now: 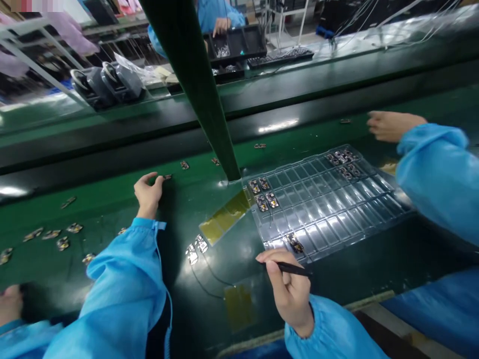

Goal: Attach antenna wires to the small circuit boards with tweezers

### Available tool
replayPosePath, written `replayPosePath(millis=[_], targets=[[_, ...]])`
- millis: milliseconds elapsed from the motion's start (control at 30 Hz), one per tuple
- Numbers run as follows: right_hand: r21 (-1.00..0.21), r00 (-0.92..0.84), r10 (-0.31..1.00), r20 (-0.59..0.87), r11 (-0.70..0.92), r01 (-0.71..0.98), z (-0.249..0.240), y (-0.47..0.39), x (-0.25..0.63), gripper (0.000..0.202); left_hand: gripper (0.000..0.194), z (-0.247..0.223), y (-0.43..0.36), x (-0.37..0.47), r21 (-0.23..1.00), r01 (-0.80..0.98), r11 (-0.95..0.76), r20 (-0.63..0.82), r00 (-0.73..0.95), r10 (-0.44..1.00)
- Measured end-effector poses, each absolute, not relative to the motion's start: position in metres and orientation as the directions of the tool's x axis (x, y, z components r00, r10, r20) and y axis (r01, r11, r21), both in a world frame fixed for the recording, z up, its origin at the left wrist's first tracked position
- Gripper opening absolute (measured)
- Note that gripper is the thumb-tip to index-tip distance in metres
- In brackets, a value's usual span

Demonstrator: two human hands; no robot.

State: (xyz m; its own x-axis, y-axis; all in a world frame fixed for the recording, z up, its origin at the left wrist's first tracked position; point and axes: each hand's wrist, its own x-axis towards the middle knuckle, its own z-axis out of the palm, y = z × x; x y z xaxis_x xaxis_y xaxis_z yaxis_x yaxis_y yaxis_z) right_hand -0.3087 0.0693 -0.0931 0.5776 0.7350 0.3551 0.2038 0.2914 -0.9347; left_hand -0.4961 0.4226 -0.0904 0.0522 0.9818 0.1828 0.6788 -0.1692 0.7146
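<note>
My left hand reaches to the far side of the green work surface. Its thumb and fingers are pinched at a small circuit board. Black tweezers lie in the grip of my right hand, beside the near left corner of a clear compartment tray. A few small boards fill compartments at the tray's left end, and a tilted board is near its front edge. Between my hands, two silvery boards with thin wires rest near a yellow film strip.
A green post rises behind the tray. Several loose boards lie at the left. A co-worker's hand is at the far right, another person's hand at the lower left. A second yellow film piece lies in front.
</note>
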Motion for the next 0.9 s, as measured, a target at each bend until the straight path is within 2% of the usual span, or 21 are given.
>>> replayPosePath(millis=[100, 200, 267, 400, 500, 700, 833, 900], targets=[[-0.942, 0.566, 0.753, 0.335, 0.280, 0.184, -0.094, 0.068, -0.309, 0.016, 0.016, -0.092, 0.389, -0.495, 0.711, 0.678, -0.185, 0.156, 0.105, 0.982], [-0.949, 0.556, 0.770, 0.313, 0.266, 0.167, -0.094, 0.068, -0.309, 0.016, 0.024, -0.089, 0.335, -0.500, 0.703, 0.675, -0.224, 0.019, 0.296, 0.955], [-0.948, 0.546, 0.775, 0.317, 0.268, 0.170, -0.094, 0.068, -0.310, 0.016, 0.033, -0.084, 0.295, -0.511, 0.631, 0.725, -0.275, -0.074, 0.410, 0.909], [-0.944, 0.529, 0.783, 0.329, 0.264, 0.197, -0.094, 0.069, -0.310, 0.016, 0.050, -0.087, 0.242, -0.541, 0.498, 0.820, -0.282, -0.162, 0.408, 0.899], [-0.940, 0.532, 0.777, 0.338, 0.256, 0.224, -0.094, 0.068, -0.310, 0.015, 0.054, -0.096, 0.230, -0.555, 0.474, 0.838, -0.271, -0.163, 0.386, 0.908], [-0.942, 0.528, 0.782, 0.331, 0.240, 0.235, -0.097, 0.067, -0.309, 0.014, 0.036, -0.096, 0.231, -0.549, 0.610, 0.759, -0.229, -0.155, 0.397, 0.904], [-0.944, 0.545, 0.773, 0.326, 0.238, 0.227, -0.098, 0.065, -0.310, 0.013, 0.039, -0.089, 0.222, -0.551, 0.756, 0.649, -0.084, -0.207, 0.360, 0.910], [-0.946, 0.554, 0.768, 0.322, 0.233, 0.227, -0.098, 0.061, -0.309, 0.013, 0.040, -0.082, 0.215, -0.554, 0.784, 0.617, -0.067, -0.184, 0.334, 0.924]])
